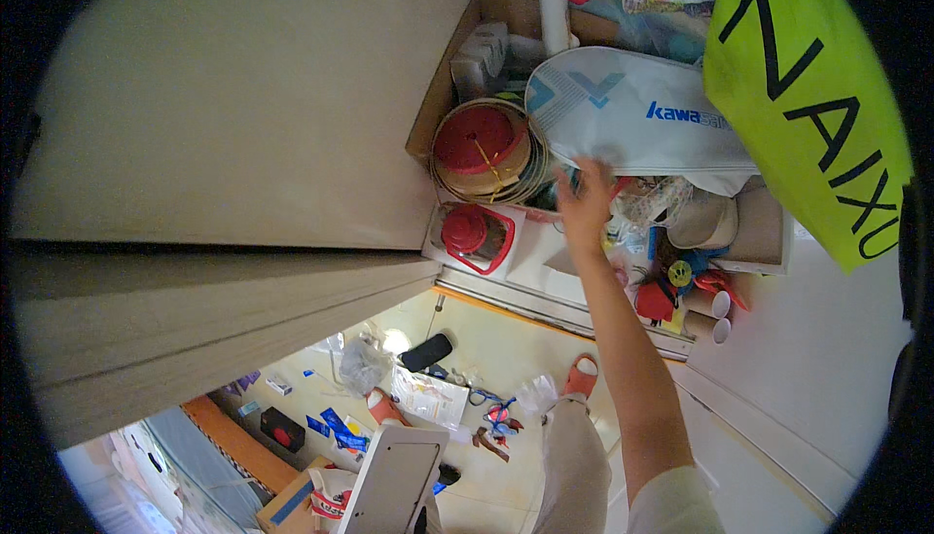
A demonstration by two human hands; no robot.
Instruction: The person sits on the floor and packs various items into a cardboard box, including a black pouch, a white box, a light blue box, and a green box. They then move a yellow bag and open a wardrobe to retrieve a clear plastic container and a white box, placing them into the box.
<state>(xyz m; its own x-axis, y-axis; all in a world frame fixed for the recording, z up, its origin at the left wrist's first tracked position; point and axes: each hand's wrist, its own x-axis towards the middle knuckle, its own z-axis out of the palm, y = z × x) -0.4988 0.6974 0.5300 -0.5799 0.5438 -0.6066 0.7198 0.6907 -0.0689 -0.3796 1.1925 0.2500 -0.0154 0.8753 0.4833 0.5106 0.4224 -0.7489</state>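
Note:
My right hand reaches into a cluttered shelf corner, thumb and fingers apart, slightly blurred. Its fingertips are at the lower edge of a white Kawasaki racket bag; whether they touch it, I cannot tell. Left of the hand, a red round-topped container sits inside coiled bands. Below that stands a clear jar with a red lid. Right of the hand lie a clear mesh-like wrap and a beige cup-like container. My left hand is out of view.
A lime-green bag with black lettering hangs at right. Cardboard tubes lie near the shelf's edge. A tall panel bounds the left. Below, a white rectangular panel, a black case and scattered items surround my slippers.

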